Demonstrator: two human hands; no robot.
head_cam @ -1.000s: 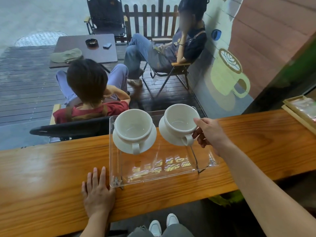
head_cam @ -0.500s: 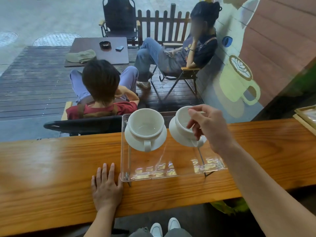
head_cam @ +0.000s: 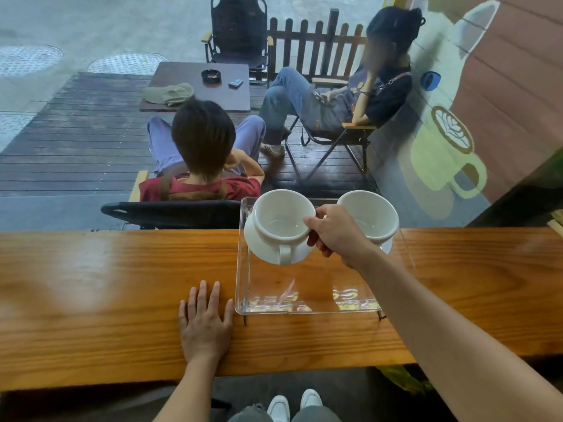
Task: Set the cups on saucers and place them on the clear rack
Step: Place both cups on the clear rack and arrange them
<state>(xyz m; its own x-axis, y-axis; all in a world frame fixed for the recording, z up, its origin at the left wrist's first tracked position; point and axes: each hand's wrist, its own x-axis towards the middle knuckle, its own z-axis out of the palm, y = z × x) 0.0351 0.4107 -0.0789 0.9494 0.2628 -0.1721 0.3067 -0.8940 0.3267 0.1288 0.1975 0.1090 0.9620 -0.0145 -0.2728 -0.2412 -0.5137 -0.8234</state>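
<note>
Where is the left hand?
The left hand lies flat on the wooden counter, just left of the clear rack's near corner.

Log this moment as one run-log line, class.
left hand: flat on counter | right hand: gripping left cup rim | both cups on clear rack

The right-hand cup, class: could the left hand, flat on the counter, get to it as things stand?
Probably not directly: the right hand and left cup sit between the left hand and the right cup.
</note>
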